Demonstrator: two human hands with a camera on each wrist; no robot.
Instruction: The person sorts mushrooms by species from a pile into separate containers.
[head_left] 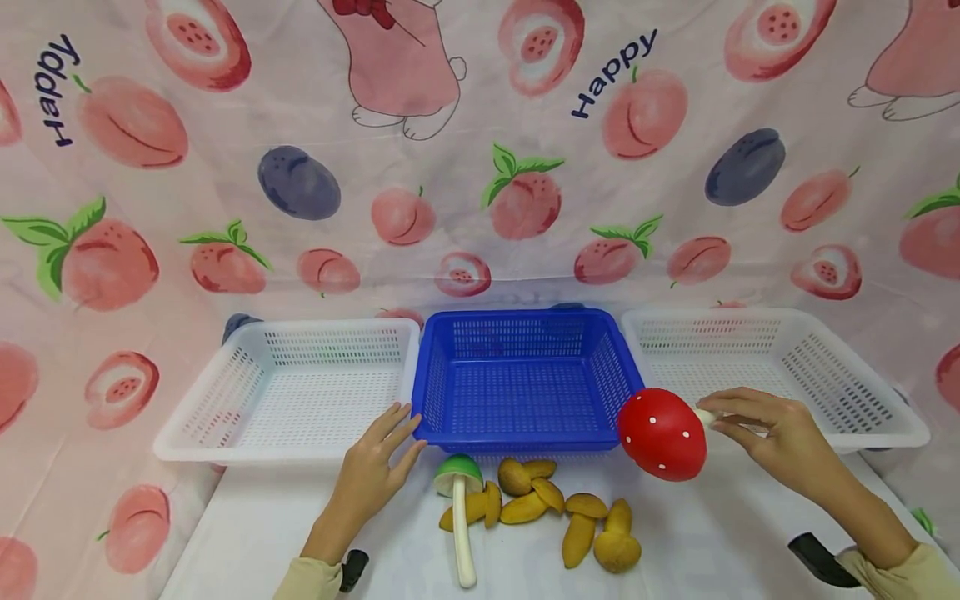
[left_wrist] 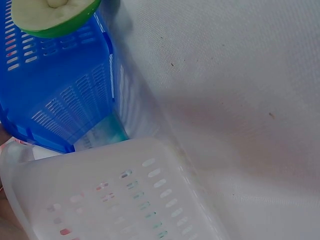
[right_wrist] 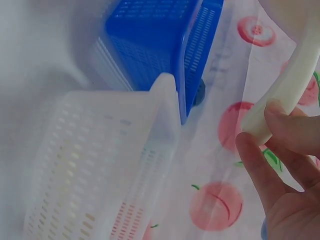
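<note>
My right hand (head_left: 783,429) pinches the pale stem (right_wrist: 287,90) of a red toy mushroom (head_left: 662,435) with white dots, thumb against fingertips near the stem's end. The red cap is held up by the blue basket's front right corner, overlapping its rim in the head view. My left hand (head_left: 375,467) lies with fingers extended at the adjoining corners of the left white basket (head_left: 281,452) and the blue basket (head_left: 517,442). Just right of it, a green-capped mushroom (head_left: 459,477) with a long white stem lies on the table.
Several brown mushrooms (head_left: 534,505) lie in front of the blue basket, one partly under the green mushroom's stem. On the right stands another white basket (head_left: 885,437), side by side with the blue one. A fruit-print cloth (head_left: 450,225) hangs behind the baskets.
</note>
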